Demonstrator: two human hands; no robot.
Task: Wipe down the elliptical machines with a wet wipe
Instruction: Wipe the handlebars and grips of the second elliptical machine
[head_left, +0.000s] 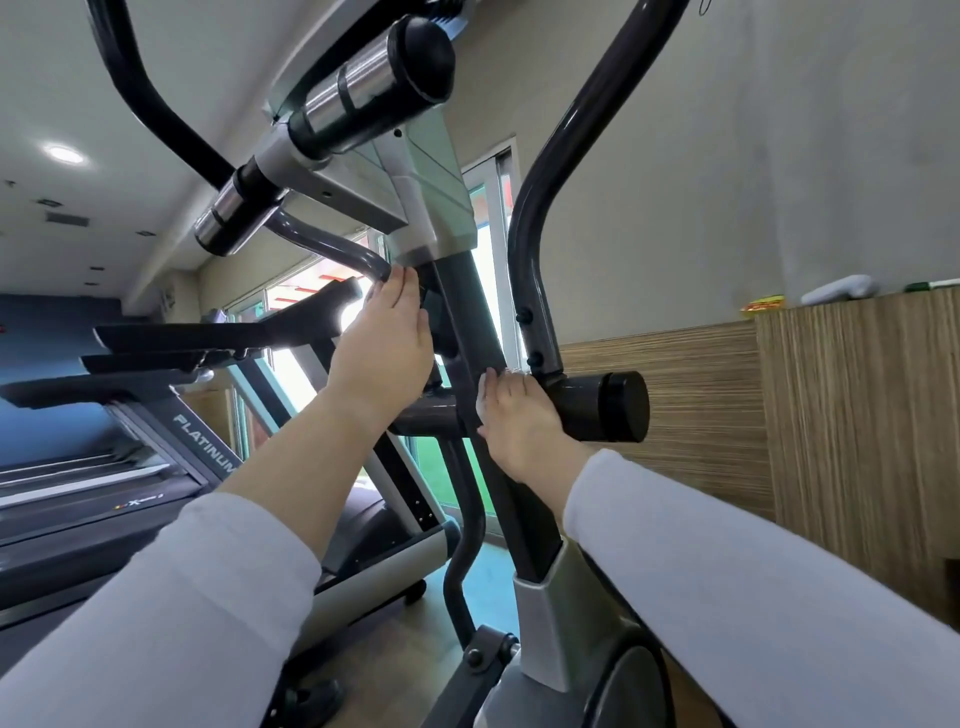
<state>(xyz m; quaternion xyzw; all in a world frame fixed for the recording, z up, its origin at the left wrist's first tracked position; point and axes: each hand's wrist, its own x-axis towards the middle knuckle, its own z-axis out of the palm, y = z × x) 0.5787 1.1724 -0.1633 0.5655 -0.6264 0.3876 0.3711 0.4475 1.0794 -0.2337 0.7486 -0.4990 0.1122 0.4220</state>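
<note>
The elliptical machine fills the middle of the view, seen from low down. Its dark central post (475, 332) rises to a grey console housing (426, 171). My right hand (511, 421) presses a white wet wipe (483, 397) against the post beside the black pivot cylinder (602, 400). My left hand (387, 338) lies flat against the left side of the post, just under the housing, fingers together. Both arms wear white sleeves.
A curved dark swing arm (535, 234) stands right of the post, another (156, 104) at upper left. A treadmill (156, 447) sits to the left. A wood-panelled wall (831, 415) and ledge with small items are on the right. Windows lie behind.
</note>
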